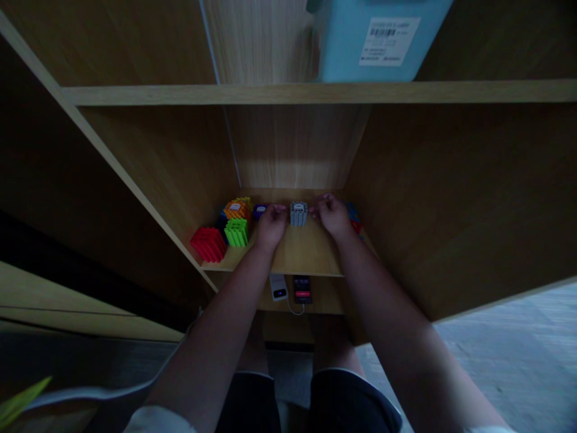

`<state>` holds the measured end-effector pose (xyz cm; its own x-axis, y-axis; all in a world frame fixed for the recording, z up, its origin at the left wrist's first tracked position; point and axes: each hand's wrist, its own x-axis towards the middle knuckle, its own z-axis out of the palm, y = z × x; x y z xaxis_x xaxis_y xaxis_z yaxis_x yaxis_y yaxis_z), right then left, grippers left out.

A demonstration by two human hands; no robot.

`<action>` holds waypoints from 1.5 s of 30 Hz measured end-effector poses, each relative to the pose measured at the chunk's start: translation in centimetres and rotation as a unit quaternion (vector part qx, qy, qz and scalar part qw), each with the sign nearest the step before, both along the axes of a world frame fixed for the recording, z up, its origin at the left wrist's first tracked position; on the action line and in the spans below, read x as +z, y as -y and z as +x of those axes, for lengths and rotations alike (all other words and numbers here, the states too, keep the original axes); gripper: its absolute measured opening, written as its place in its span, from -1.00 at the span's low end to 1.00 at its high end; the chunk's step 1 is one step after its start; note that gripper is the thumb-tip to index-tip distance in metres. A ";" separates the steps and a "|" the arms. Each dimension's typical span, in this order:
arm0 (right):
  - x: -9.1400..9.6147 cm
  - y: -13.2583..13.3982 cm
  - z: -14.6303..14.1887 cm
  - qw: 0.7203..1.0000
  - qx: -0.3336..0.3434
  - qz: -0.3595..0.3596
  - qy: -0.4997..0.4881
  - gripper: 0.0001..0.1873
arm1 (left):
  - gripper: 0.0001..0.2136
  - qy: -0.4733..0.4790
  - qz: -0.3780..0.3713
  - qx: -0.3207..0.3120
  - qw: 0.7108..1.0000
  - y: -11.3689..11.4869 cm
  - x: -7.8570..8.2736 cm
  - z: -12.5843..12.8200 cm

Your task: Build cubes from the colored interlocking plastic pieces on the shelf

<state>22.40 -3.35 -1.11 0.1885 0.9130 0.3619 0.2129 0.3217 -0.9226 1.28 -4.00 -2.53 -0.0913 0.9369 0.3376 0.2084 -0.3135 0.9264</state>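
Note:
Both my arms reach into a low wooden shelf compartment (297,252). A small grey ribbed block (298,213) stands on the shelf between my hands. My left hand (271,222) is curled at the block's left side and my right hand (332,213) is curled at its right side, fingertips touching or nearly touching it. To the left lie a green ribbed block (237,232), a red one (208,243), an orange one (237,210) and a purple piece (259,210). Blue and red pieces (354,218) show behind my right hand.
A light blue bin with a label (374,39) sits on the shelf above. On the shelf below lie a white device with a cable (278,286) and a phone (302,289). My knees are at the bottom. Grey floor shows to the right.

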 end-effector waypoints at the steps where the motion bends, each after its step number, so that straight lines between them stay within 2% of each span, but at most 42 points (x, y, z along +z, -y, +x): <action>1: 0.0 -0.1 0.0 1.000 -0.003 -0.002 -0.008 -0.64 | -0.88 0.008 -0.010 -0.001 1.000 0.1 0.1 0.0; 11: -0.4 -0.6 -0.2 0.997 0.042 -0.025 -0.051 -0.74 | -0.91 0.075 -0.033 -0.026 0.996 0.0 0.0 0.2; 19: -0.2 -0.4 -0.3 0.997 0.037 -0.040 -0.051 -0.79 | -0.93 0.092 -0.047 -0.037 0.994 0.1 0.4 0.2; 23: -0.1 -0.2 0.0 0.999 0.026 -0.031 -0.014 -0.74 | -0.88 0.075 -0.031 -0.024 0.996 0.4 0.5 0.1; 27: 0.3 0.0 0.2 0.997 0.011 0.025 0.077 -0.76 | -0.78 0.031 -0.010 -0.023 0.999 0.8 1.0 0.0; 31: 0.8 0.6 0.0 0.989 0.080 0.061 0.107 -0.79 | -0.73 0.027 0.004 -0.036 0.999 0.9 1.3 0.1; 36: 1.1 1.4 -0.2 0.981 0.160 0.034 0.103 -0.64 | -0.72 0.039 0.010 -0.054 0.998 0.9 1.3 0.1; 41: 1.1 1.6 -0.5 0.978 0.173 0.014 0.111 -0.56 | -0.71 0.046 0.013 -0.057 0.997 0.7 1.2 0.1; 45: 0.6 0.8 -0.4 0.985 0.142 0.011 0.099 -0.60 | -0.70 0.039 0.015 -0.064 0.997 0.5 0.9 0.1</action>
